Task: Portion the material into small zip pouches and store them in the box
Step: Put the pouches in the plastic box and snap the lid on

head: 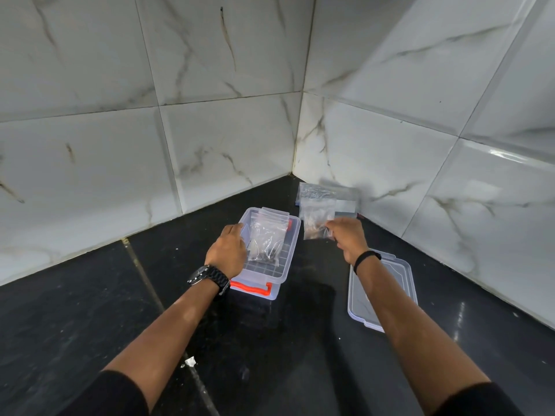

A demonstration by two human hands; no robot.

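Left hand (229,246) rests at left wall of clear storage box (290,250), fingers relaxed, touching filled zip pouch (267,240) lying inside, long axis toward back wall; right hand (350,238) pinches second filled pouch (318,219) upright, aloft just right of box near counter's back corner; likely next goes leftward, down into box; lid (399,283) right, apart.

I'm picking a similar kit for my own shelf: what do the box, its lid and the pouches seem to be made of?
The box looks like clear, rigid moulded plastic: the gridded floor shows through its walls, and its clip is orange. The lid, lying apart on the dark counter, seems the same translucent plastic. The pouch in the box and the pouch in the right hand look like thin, glossy, crinkled plastic film.
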